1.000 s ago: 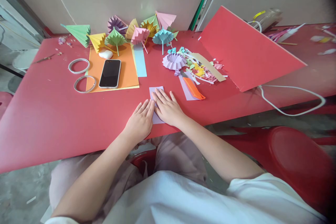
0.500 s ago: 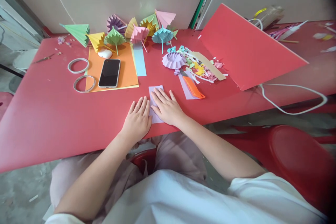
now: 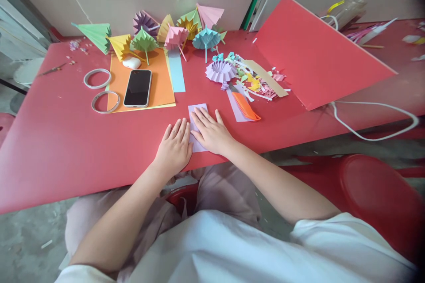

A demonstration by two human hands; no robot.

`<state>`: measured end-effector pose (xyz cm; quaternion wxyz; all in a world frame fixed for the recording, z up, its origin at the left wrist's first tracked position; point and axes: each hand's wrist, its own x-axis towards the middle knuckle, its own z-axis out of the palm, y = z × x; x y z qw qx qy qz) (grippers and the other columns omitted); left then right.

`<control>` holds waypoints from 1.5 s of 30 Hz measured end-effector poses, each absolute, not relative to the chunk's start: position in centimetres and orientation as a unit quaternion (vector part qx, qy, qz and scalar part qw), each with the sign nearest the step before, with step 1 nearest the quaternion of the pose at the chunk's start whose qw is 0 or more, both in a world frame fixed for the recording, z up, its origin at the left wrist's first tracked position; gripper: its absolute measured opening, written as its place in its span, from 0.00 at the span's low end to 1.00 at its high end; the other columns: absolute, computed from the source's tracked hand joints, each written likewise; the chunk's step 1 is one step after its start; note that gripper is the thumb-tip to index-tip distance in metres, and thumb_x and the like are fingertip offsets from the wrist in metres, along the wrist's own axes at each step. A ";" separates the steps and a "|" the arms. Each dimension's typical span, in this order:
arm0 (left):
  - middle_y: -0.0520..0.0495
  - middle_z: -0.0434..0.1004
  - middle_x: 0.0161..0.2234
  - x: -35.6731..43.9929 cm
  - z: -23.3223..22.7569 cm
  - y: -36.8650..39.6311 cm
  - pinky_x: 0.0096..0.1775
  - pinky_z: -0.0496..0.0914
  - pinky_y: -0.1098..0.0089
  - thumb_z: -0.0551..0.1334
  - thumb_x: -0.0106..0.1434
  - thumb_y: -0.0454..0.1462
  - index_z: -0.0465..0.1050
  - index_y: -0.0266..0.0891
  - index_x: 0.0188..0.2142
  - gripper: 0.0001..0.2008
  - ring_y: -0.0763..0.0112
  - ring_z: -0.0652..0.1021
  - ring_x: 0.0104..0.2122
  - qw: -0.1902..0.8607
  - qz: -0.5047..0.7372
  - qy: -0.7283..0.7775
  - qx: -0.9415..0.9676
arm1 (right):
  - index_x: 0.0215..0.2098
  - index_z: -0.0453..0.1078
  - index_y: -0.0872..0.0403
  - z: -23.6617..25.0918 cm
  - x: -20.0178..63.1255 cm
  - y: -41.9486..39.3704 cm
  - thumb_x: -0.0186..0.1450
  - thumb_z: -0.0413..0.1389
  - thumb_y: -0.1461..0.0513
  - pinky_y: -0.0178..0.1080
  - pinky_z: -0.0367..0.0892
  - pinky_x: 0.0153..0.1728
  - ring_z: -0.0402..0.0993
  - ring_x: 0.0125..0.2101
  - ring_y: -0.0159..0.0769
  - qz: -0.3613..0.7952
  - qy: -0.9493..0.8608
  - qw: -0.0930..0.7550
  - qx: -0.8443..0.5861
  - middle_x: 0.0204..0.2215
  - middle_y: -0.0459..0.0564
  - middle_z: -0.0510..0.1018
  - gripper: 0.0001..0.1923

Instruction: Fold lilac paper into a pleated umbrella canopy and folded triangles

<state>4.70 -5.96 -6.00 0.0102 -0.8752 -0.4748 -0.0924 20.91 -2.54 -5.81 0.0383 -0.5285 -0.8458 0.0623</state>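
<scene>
Head view: mid-frame, a purple paper strip [image 3: 199, 146] lies on the red tabletop [image 3: 109, 146], right hand [image 3: 212, 135] flat over it, left hand [image 3: 173, 147] at its left edge, all fingers extended, gripping nothing. The step seems to be smoothing; the next move probably calls for even pressure along that edge.

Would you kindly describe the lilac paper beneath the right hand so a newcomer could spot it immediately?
Start at the red table and come towards its near edge. There the lilac paper lies flat, partly covered by the right hand. Unlike the other lilac strip farther right, it has no orange tool on it.
</scene>
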 end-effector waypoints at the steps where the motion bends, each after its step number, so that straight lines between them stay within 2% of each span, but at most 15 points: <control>1: 0.33 0.54 0.61 4.7 -6.0 -6.0 0.59 0.53 0.53 0.45 0.66 0.38 0.55 0.22 0.59 0.26 0.53 0.57 0.61 0.011 -0.090 -0.475 -0.875 | 0.64 0.45 0.59 -5.8 20.9 -2.5 0.68 0.36 0.53 0.61 0.37 0.59 0.41 0.64 0.43 0.063 -0.846 0.036 -0.529 0.64 0.56 0.47 0.30; 6: 0.33 0.54 0.61 4.7 -6.1 -5.9 0.59 0.53 0.52 0.47 0.66 0.43 0.54 0.23 0.60 0.29 0.52 0.56 0.61 0.011 -0.088 -0.476 -0.875 | 0.64 0.45 0.59 -5.8 21.0 -2.5 0.68 0.36 0.53 0.62 0.36 0.59 0.40 0.64 0.45 0.063 -0.847 0.033 -0.526 0.64 0.57 0.46 0.30; 13: 0.35 0.56 0.60 4.7 -6.2 -5.9 0.58 0.54 0.54 0.48 0.65 0.43 0.57 0.26 0.59 0.28 0.53 0.59 0.60 0.035 -0.095 -0.477 -0.873 | 0.65 0.41 0.62 -5.5 21.2 -2.2 0.68 0.36 0.55 0.63 0.34 0.59 0.37 0.64 0.44 0.074 -0.855 0.013 -0.513 0.65 0.57 0.44 0.31; 25: 0.35 0.54 0.61 4.8 -5.9 -6.0 0.58 0.53 0.53 0.47 0.66 0.42 0.55 0.25 0.60 0.28 0.53 0.57 0.61 0.023 -0.074 -0.481 -0.873 | 0.65 0.42 0.58 -5.7 21.8 -2.0 0.68 0.36 0.55 0.64 0.36 0.58 0.39 0.64 0.45 0.059 -0.877 0.009 -0.476 0.64 0.56 0.47 0.30; 32: 0.35 0.54 0.61 4.8 -5.9 -6.0 0.59 0.53 0.53 0.45 0.65 0.37 0.55 0.25 0.60 0.26 0.54 0.57 0.61 0.013 -0.088 -0.480 -0.873 | 0.65 0.42 0.58 -5.5 21.6 -2.0 0.68 0.36 0.55 0.65 0.37 0.58 0.40 0.64 0.45 0.066 -0.871 0.002 -0.487 0.65 0.55 0.46 0.30; 38: 0.33 0.55 0.61 4.8 -5.7 -6.0 0.58 0.54 0.50 0.47 0.65 0.37 0.56 0.25 0.59 0.25 0.51 0.57 0.61 -0.008 -0.100 -0.470 -0.877 | 0.65 0.42 0.58 -5.7 21.7 -2.0 0.68 0.35 0.54 0.66 0.36 0.58 0.40 0.64 0.45 0.068 -0.872 0.011 -0.485 0.65 0.55 0.46 0.29; 41: 0.33 0.59 0.59 4.6 -5.2 -5.9 0.58 0.57 0.52 0.49 0.64 0.35 0.62 0.26 0.55 0.21 0.52 0.60 0.59 -0.032 -0.116 -0.461 -0.879 | 0.65 0.42 0.57 -5.8 21.7 -2.0 0.69 0.34 0.53 0.66 0.36 0.58 0.40 0.64 0.45 0.068 -0.874 0.018 -0.481 0.65 0.55 0.46 0.30; 45: 0.38 0.69 0.53 3.9 -4.5 -5.3 0.57 0.61 0.58 0.52 0.65 0.35 0.71 0.33 0.43 0.13 0.59 0.66 0.56 -0.093 -0.157 -0.448 -0.875 | 0.65 0.41 0.57 -5.9 21.8 -1.9 0.67 0.33 0.47 0.67 0.37 0.57 0.40 0.64 0.46 0.078 -0.874 0.017 -0.479 0.65 0.56 0.44 0.34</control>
